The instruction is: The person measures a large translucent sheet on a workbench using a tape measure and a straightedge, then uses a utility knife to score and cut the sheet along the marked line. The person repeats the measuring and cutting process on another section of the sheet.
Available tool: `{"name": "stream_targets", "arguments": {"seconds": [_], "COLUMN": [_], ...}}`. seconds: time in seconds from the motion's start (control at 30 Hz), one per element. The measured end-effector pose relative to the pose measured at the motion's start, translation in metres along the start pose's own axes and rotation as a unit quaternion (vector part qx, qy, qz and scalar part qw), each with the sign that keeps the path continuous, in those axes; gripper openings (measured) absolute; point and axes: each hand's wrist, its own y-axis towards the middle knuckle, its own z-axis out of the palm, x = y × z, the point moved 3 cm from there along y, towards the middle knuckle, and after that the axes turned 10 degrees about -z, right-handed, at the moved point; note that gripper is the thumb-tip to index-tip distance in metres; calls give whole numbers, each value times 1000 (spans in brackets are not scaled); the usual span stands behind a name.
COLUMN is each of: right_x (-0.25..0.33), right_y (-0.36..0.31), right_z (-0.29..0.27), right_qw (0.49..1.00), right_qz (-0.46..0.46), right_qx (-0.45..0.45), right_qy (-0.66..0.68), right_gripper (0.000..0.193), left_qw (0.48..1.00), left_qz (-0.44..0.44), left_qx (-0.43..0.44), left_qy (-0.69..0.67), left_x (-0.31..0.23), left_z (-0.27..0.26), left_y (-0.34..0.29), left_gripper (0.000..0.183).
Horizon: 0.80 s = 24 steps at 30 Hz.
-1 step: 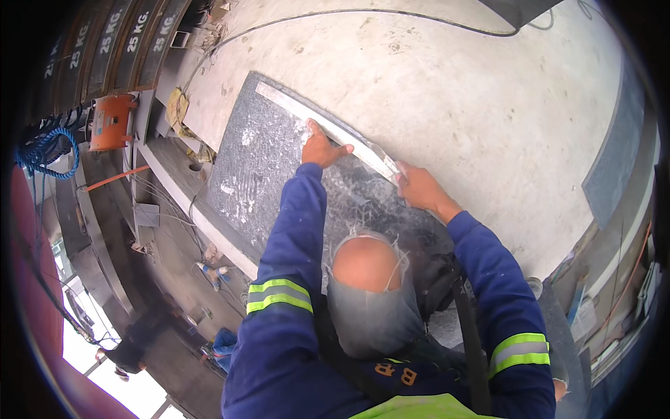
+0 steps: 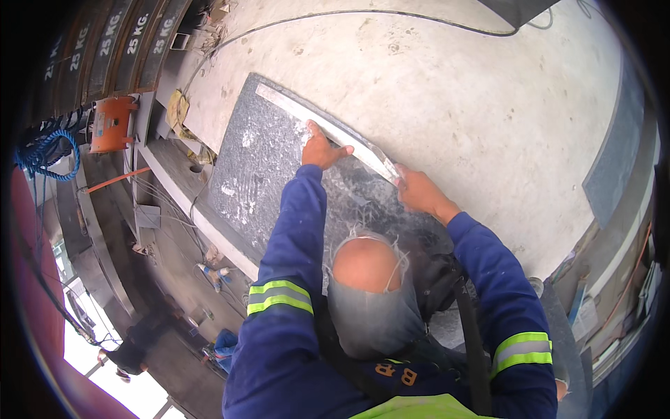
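A dark grey stone slab (image 2: 241, 150), dusted with white powder, lies at a slant before my bent knee. Along its far edge runs a long pale straight strip (image 2: 283, 101). My left hand (image 2: 322, 148) holds this strip down against the slab, index finger and thumb spread along it. At the strip's near right end, my right hand (image 2: 421, 190) is closed with its fingertips against the strip and the slab's edge. Whatever it pinches is hidden by the fingers. The slab's near part is covered by my knee (image 2: 366, 265), which shows through torn grey trousers.
Under the slab spreads a pale, dusty surface (image 2: 488, 140), crossed at the back by a black cable (image 2: 335, 12). Dark slabs (image 2: 614, 160) stand at the right. To the left are an orange drum-shaped machine (image 2: 112, 124), coiled blue rope (image 2: 59, 153), a power tool (image 2: 213, 274) and stacked dark beams (image 2: 105, 49).
My right hand has shifted very slightly at the strip's end. My left hand and the strip stay in place.
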Motion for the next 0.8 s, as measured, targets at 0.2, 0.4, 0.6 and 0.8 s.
{"name": "stream_targets", "arguments": {"seconds": [0.2, 0.4, 0.6, 0.8], "right_x": [-6, 20, 81, 125], "right_y": [8, 44, 112, 171], "right_z": [-2, 4, 24, 52], "right_qw": [998, 977, 947, 932], "right_qz": [-24, -130, -195, -219], "right_qx": [20, -27, -6, 15], "right_qy": [-55, -166, -256, -288], "right_gripper": [48, 60, 70, 67], "left_qw": [999, 1000, 999, 998], "left_qz": [8, -3, -26, -22], "left_qx": [15, 15, 30, 27], "left_qy": [-28, -15, 11, 52], "left_x": [-5, -9, -9, -4], "left_z": [-4, -6, -6, 1], "left_y": [0, -1, 5, 12], "left_gripper": [149, 148, 150, 134]}}
